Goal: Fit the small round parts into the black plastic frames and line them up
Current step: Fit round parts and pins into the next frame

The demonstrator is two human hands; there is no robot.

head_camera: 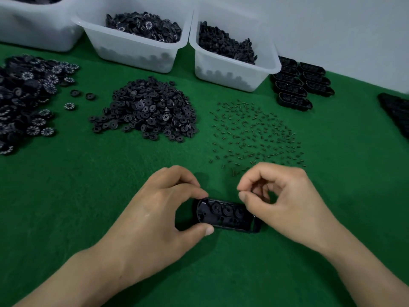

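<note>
At the far left a heap of black discs with pale spoke marks (pixel 24 96) spreads over the green felt (pixel 77 196), with a few strays lying just beside it. Behind the heap stands a white bin (pixel 33 29) cut off by the frame edge, and next to that a second white bin (pixel 132 54) holds more of the marked discs. In front of this bin sits a mound of plain black washers (pixel 148 109). Nearer the camera, the left hand (pixel 159 209) has its fingers curled, and it pinches the left end of the black frame (pixel 223 214) between the forefinger on the far edge and the thumb on the near edge. The frame lies flat on the felt at front centre, between the two hands, with several round parts seated in a row inside it. Behind it a third white bin (pixel 228 69) carries dark parts, and a loose scatter of tiny pins (pixel 254 134) covers the felt in front of that bin. The right hand (pixel 285 200) hangs over the frame's right end with its fingers bent and its thumb and forefinger tips drawn together; I cannot tell whether they hold anything between them. Further right, finished frames (pixel 301 83) stand in two close rows by the wall, and a dark heap (pixel 396 111) lies at the right edge.
</note>
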